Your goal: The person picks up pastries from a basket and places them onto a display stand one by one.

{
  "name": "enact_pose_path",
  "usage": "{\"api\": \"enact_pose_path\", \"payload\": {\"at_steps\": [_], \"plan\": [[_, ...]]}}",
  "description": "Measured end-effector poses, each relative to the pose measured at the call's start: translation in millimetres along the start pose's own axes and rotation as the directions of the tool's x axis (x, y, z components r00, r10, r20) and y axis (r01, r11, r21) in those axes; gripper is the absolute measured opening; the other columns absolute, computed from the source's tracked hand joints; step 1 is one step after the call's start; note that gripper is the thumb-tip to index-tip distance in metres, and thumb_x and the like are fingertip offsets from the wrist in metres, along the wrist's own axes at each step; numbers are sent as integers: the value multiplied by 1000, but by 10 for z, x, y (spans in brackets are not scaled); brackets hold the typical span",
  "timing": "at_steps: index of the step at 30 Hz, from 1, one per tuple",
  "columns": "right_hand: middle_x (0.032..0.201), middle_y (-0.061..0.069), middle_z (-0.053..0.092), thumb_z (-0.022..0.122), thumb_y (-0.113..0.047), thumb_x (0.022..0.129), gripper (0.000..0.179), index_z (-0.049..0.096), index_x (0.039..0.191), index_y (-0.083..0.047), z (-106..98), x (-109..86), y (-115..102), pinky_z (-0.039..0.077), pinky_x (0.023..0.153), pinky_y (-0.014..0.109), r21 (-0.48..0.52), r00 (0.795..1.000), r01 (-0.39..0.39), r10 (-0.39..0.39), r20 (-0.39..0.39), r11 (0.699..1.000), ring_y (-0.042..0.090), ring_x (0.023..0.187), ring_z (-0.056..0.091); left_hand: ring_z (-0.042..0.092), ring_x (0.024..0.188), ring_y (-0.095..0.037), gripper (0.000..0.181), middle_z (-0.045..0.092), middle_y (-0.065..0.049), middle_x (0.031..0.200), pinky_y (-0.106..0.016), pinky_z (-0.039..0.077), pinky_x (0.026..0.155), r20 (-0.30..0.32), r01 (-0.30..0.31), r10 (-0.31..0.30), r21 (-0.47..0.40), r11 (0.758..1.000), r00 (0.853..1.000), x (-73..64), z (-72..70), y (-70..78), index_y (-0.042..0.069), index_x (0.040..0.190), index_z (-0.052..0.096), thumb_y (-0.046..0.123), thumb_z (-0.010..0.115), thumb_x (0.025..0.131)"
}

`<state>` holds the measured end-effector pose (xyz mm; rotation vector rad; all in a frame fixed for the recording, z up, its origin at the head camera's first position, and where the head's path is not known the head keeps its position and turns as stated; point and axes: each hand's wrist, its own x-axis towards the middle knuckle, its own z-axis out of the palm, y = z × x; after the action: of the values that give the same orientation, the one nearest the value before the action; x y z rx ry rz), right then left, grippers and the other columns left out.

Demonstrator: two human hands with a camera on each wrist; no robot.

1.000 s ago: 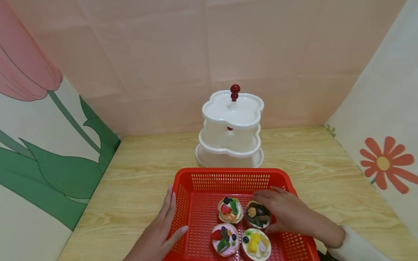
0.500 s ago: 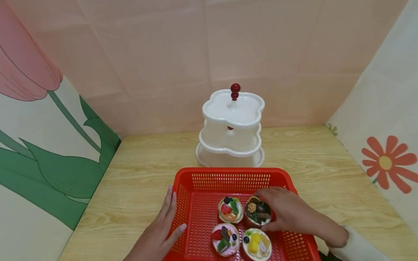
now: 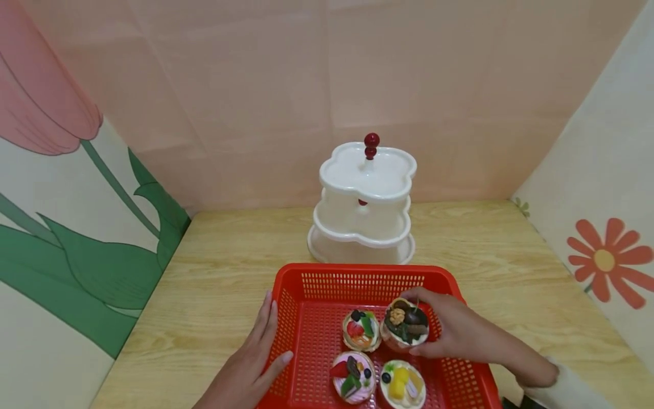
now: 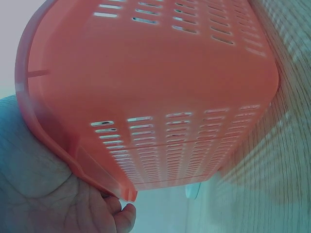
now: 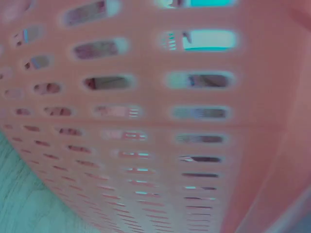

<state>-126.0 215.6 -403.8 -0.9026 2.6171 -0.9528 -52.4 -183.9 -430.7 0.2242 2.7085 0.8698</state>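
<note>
My right hand (image 3: 452,329) pinches a small round cupcake (image 3: 405,324) topped with dark chocolate pieces and a walnut, fingers on its far side and thumb on its near side. The cupcake is slightly raised inside the red plastic basket (image 3: 357,272). My left hand (image 3: 250,352) lies along the basket's left rim with its fingers straight and the thumb over the inside. Three more cupcakes are in the basket: a fruit-topped one (image 3: 361,330), a pink-cream one (image 3: 353,378) and a yellow-fruit one (image 3: 402,383). In the right wrist view the slotted basket wall (image 5: 146,121) hides most of the hand.
Behind the basket stands a white three-tier stand (image 3: 365,176) with a red ball knob (image 3: 371,140) on top. The pale wooden table (image 3: 240,244) meets a pink backdrop, with flower-printed panels (image 3: 608,261) on both sides.
My right fingers have closed around the walnut-topped cupcake and raised it a little from its place among the others. The left hand has stayed on the basket rim.
</note>
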Motion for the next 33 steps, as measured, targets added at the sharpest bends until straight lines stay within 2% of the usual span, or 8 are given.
{"api": "enact_pose_path", "payload": {"at_steps": [5,9,15,20,22,25,28,33], "plan": [[124,-8,64,89,-46,76,73,54,136,-22,-98,7,-50,60,85,35,59,998,8,-5,-63,998,20,111,64,13,155,-25,89,-20,19,165,-57,41,110,-10,-8,8,0,1000,1000,-8,10,-6,32,161,-9,74,37,97],[120,-11,66,90,-41,76,71,55,135,-22,-208,19,-92,59,85,34,59,992,22,-15,-127,998,16,107,65,12,155,-22,88,-19,20,166,-57,37,113,-32,-32,32,6,999,999,-14,36,-13,31,162,-8,75,34,97],[119,-11,66,92,-31,75,73,54,136,-20,-413,39,-176,57,88,29,46,985,52,-44,-170,998,13,106,65,13,154,-22,89,-18,19,166,-56,38,112,-50,-51,52,7,999,997,-8,50,-15,29,163,-7,75,33,97],[123,-10,65,92,-36,76,73,55,136,-18,-578,95,-300,55,96,51,-4,978,59,-59,-199,998,17,111,64,14,155,-23,90,-17,18,167,-57,39,112,-48,-45,45,0,999,998,-13,41,-11,29,163,-6,76,33,97],[124,-10,65,91,-36,76,73,55,136,-18,-651,132,-364,53,97,54,-16,976,71,-73,-206,997,17,111,64,14,154,-23,90,-17,17,167,-57,39,111,-46,-42,42,2,999,998,-14,33,-7,29,163,-6,76,33,97],[124,-8,65,92,-31,76,72,55,137,-17,-768,210,-461,54,99,38,-38,970,102,-108,-217,994,17,111,63,13,155,-23,90,-17,16,167,-57,38,112,-37,-35,35,-1,999,999,-9,25,-1,29,163,-6,76,33,96],[123,-5,65,92,-25,77,72,54,137,-15,-881,306,-548,48,97,19,-46,964,129,-136,-229,991,16,108,63,12,155,-24,91,-17,16,167,-58,37,112,-28,-26,26,-7,1000,999,-2,24,0,30,162,-7,77,33,96],[118,-1,66,90,-18,78,70,54,137,-10,-1035,472,-616,48,92,13,-63,953,144,-156,-258,988,18,102,63,11,155,-22,90,-17,16,167,-58,37,113,-38,-41,40,-10,999,998,4,45,-19,30,162,-7,76,33,96]]}}
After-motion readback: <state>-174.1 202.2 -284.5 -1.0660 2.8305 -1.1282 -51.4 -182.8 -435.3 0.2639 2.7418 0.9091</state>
